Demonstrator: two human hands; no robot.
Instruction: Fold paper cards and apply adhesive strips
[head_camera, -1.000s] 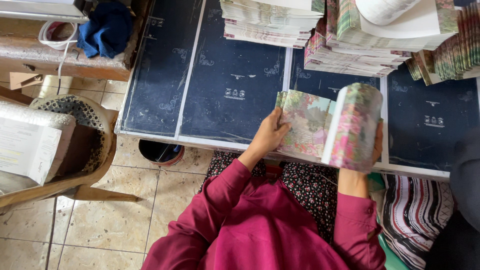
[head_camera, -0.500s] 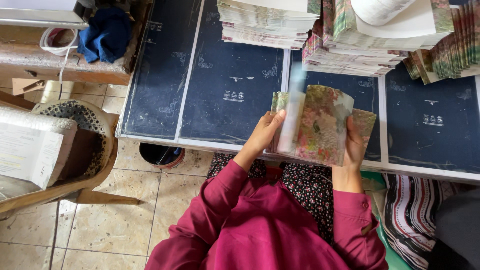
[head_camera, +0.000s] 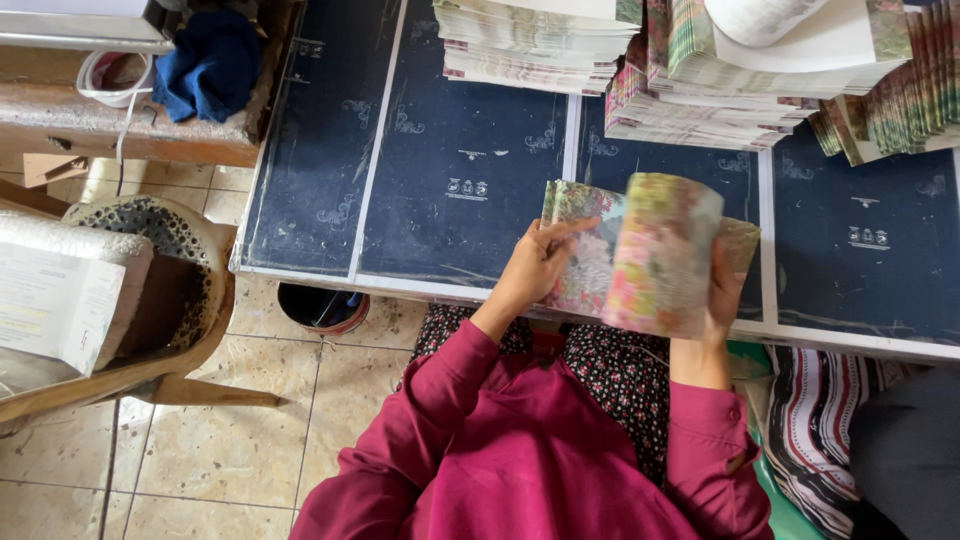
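Observation:
A flowery printed paper bundle (head_camera: 640, 255) rests on the near edge of the dark blue table (head_camera: 460, 170). My left hand (head_camera: 540, 265) presses on the bundle's left part, fingers spread over the floral sheet. My right hand (head_camera: 722, 290) grips the bundle's right edge from behind, partly hidden by a blurred folded flap that stands up in the middle. Both sleeves are magenta.
Tall stacks of printed sheets (head_camera: 540, 45) and more stacks (head_camera: 760, 70) fill the table's far side. A plastic chair (head_camera: 150, 300) with a wrapped paper pack stands at the left. A blue cloth (head_camera: 210, 65) lies on a wooden bench. A striped fabric (head_camera: 830, 430) is at the right.
The flap that my right hand held out to the right has swung over toward the left across the bundle. My left hand shifted from the bundle's left edge onto its face.

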